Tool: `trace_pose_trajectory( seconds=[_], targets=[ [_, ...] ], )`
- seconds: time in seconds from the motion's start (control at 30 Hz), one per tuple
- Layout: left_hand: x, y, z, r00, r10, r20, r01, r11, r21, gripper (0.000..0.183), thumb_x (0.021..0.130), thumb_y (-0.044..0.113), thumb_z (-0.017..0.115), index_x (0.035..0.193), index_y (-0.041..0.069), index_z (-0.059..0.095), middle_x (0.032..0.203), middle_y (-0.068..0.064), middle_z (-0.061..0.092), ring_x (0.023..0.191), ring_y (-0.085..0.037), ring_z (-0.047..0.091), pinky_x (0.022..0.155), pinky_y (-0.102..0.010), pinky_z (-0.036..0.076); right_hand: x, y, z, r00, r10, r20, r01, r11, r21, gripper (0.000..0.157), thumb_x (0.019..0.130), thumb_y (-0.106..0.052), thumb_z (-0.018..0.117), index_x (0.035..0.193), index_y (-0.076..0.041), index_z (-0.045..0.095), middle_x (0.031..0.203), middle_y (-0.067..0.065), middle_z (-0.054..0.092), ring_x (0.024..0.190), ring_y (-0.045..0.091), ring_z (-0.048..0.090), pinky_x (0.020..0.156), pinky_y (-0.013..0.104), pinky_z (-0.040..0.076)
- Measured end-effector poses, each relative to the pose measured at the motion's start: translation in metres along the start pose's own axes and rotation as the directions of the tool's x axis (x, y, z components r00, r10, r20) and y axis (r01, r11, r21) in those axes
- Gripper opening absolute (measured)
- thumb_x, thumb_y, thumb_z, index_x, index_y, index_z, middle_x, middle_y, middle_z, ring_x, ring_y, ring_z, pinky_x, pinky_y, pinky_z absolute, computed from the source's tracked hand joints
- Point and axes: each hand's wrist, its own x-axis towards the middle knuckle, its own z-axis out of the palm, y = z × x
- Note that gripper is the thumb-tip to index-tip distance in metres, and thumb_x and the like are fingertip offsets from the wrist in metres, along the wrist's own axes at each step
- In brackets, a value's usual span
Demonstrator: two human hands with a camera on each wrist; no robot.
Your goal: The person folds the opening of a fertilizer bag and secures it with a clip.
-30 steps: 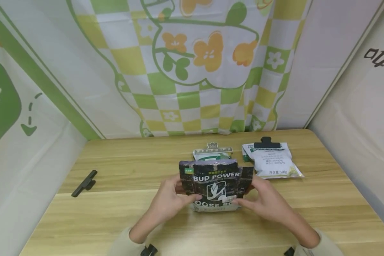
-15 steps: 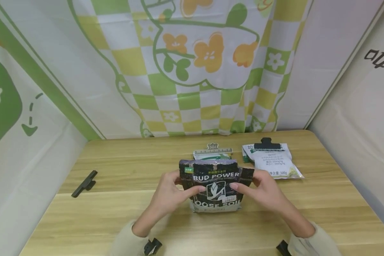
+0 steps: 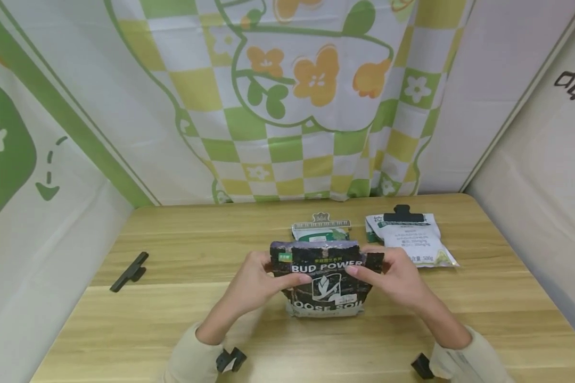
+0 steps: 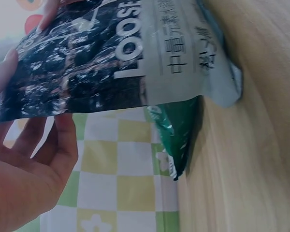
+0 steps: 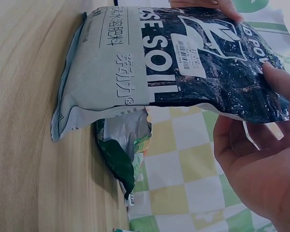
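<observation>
A black-and-white bag printed "BUD POWER LOOSE SOIL" point(image 3: 327, 306) stands upright near the middle of the wooden table point(image 3: 211, 340). My left hand point(image 3: 254, 282) holds its left side, thumb on the front and fingers behind. On the other side my right hand point(image 3: 402, 274) grips it the same way, near the upper corner. In the left wrist view, curled fingers point(image 4: 63, 145) show behind the bag point(image 4: 101, 67). The right wrist view shows a barcode sticker point(image 5: 187, 55) on the bag's front, with the right thumb point(image 5: 278, 79) pressed near the top.
Behind the held bag stands a green-and-white bag point(image 3: 316, 234) with a silvery clip point(image 3: 321, 223) on top. A white bag point(image 3: 409, 242) with a black clip point(image 3: 403, 215) lies at back right. Another black clip point(image 3: 129, 272) lies at left. A checkered curtain point(image 3: 287, 149) hangs behind.
Both thumbs have slid up the bag's front, from its lower part to around the middle and upper lettering. The bag stays in about the same place.
</observation>
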Motion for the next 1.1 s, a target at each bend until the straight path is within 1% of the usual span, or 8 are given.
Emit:
trace_pose_trajectory(
  seconds=[0.27, 0.43, 0.5, 0.6, 0.7, 0.87, 0.97, 1.1],
  targets=[
    [0.0, 0.005, -0.006, 0.998, -0.027, 0.058, 0.03, 0.998, -0.048, 0.026, 0.093, 0.033, 0.081, 0.099, 0.008, 0.084, 0.102, -0.006, 0.083, 0.093, -0.014, 0.076, 0.084, -0.026, 0.06, -0.003, -0.006, -0.002, 0.993, 0.1, -0.069, -0.105, 0.991, -0.078, 0.011, 0.093, -0.016, 0.08, 0.095, -0.005, 0.079, 0.117, 0.019, 0.076, 0.068, 0.0, 0.055, 0.061, 0.024, 0.048],
    [-0.002, 0.007, -0.008, 0.994, -0.102, 0.033, 0.103, 0.994, -0.041, 0.039, 0.093, 0.035, 0.081, 0.076, 0.0, 0.075, 0.069, 0.004, 0.063, 0.067, -0.007, 0.049, 0.062, -0.021, 0.042, -0.004, -0.01, -0.005, 0.983, 0.169, -0.071, -0.174, 0.983, -0.063, 0.046, 0.09, -0.02, 0.083, 0.058, 0.002, 0.06, 0.128, 0.022, 0.073, 0.053, -0.001, 0.036, 0.056, 0.025, 0.04],
    [-0.003, 0.008, -0.008, 0.992, -0.127, 0.014, 0.128, 0.991, -0.047, 0.041, 0.092, 0.035, 0.082, 0.073, -0.001, 0.074, 0.067, 0.003, 0.059, 0.066, -0.01, 0.043, 0.059, -0.023, 0.036, -0.004, -0.011, -0.005, 0.98, 0.187, -0.066, -0.19, 0.98, -0.053, 0.053, 0.09, -0.02, 0.083, 0.053, 0.002, 0.053, 0.133, 0.022, 0.071, 0.057, 0.005, 0.047, 0.065, 0.026, 0.047],
    [-0.002, 0.008, -0.007, 0.989, -0.144, -0.014, 0.143, 0.988, -0.062, 0.034, 0.091, 0.034, 0.083, 0.079, 0.002, 0.08, 0.076, 0.001, 0.075, 0.072, -0.011, 0.05, 0.063, -0.023, 0.04, -0.005, -0.012, -0.005, 0.978, 0.201, -0.055, -0.203, 0.979, -0.026, 0.052, 0.092, -0.021, 0.082, 0.055, 0.003, 0.055, 0.139, 0.024, 0.068, 0.102, 0.027, 0.072, 0.096, 0.047, 0.058],
    [-0.003, 0.008, -0.008, 0.987, -0.156, -0.034, 0.153, 0.986, -0.068, 0.03, 0.09, 0.035, 0.084, 0.084, 0.005, 0.083, 0.078, -0.001, 0.078, 0.069, -0.011, 0.05, 0.06, -0.023, 0.038, -0.005, -0.013, -0.005, 0.978, 0.203, -0.045, -0.204, 0.979, -0.004, 0.055, 0.093, -0.021, 0.081, 0.056, 0.005, 0.05, 0.117, 0.027, 0.076, 0.143, 0.043, 0.054, 0.115, 0.068, 0.044],
    [-0.003, 0.008, -0.008, 0.982, -0.183, -0.045, 0.18, 0.982, -0.061, 0.033, 0.089, 0.037, 0.085, 0.078, 0.006, 0.08, 0.059, 0.006, 0.055, 0.057, -0.011, 0.033, 0.051, -0.022, 0.028, -0.002, -0.011, -0.006, 0.982, 0.189, 0.025, -0.191, 0.978, 0.086, 0.027, 0.095, -0.018, 0.079, 0.076, 0.002, 0.075, 0.092, 0.005, 0.078, 0.113, 0.026, 0.071, 0.094, 0.042, 0.061],
    [-0.004, 0.009, -0.009, 0.98, -0.192, -0.052, 0.19, 0.98, -0.054, 0.042, 0.088, 0.038, 0.085, 0.064, 0.008, 0.068, 0.052, 0.009, 0.036, 0.053, -0.011, 0.025, 0.049, -0.022, 0.025, -0.001, -0.011, -0.007, 0.978, 0.197, 0.067, -0.204, 0.97, 0.132, 0.017, 0.095, -0.017, 0.078, 0.101, -0.001, 0.082, 0.113, 0.0, 0.078, 0.101, 0.016, 0.073, 0.083, 0.031, 0.063],
    [-0.005, 0.01, -0.009, 0.978, -0.2, -0.061, 0.198, 0.98, -0.039, 0.053, 0.088, 0.039, 0.085, 0.056, 0.012, 0.052, 0.05, 0.01, 0.026, 0.051, -0.01, 0.022, 0.048, -0.021, 0.023, 0.0, -0.012, -0.008, 0.965, 0.255, 0.062, -0.26, 0.959, 0.112, 0.02, 0.095, -0.021, 0.079, 0.099, -0.001, 0.081, 0.109, 0.0, 0.078, 0.098, 0.009, 0.072, 0.083, 0.027, 0.06]
  ],
)
